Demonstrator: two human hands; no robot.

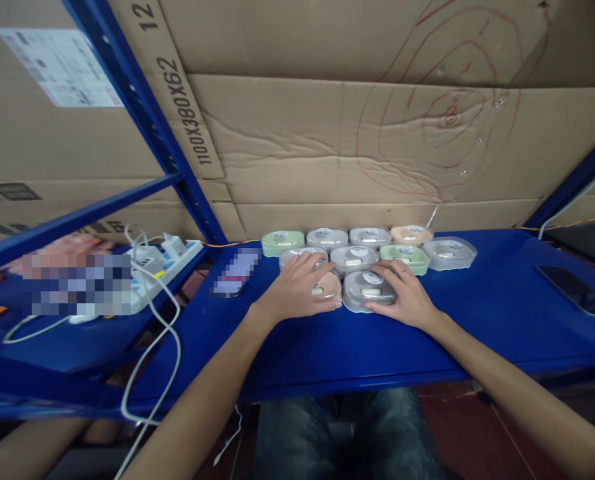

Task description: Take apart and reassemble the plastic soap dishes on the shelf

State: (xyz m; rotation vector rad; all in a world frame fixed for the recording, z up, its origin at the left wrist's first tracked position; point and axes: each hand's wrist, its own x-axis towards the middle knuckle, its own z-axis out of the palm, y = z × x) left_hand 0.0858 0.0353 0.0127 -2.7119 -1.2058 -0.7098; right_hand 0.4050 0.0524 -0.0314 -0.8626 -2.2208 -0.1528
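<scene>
Several small oval plastic cases in green, grey and peach stand in rows on a blue shelf (pixel 327 347). My left hand (pixel 300 290) lies palm down over a peach case (pixel 327 288) in the front row, fingers also touching a grey case (pixel 297 254) behind it. My right hand (pixel 402 293) rests on the right side of a grey case (pixel 367 290) beside the peach one, fingers curled around its edge. Further back stand a green case (pixel 282 242), a grey case (pixel 358 256), another green case (pixel 406 257) and a clear grey case (pixel 450 252).
A cardboard sheet (pixel 357 140) with red scribbles forms the back wall. A white power strip (pixel 162 263) with plugs and trailing white cables sits on the left shelf. A blue upright post (pixel 147 113) rises at the left. A dark phone (pixel 574 290) lies at the right.
</scene>
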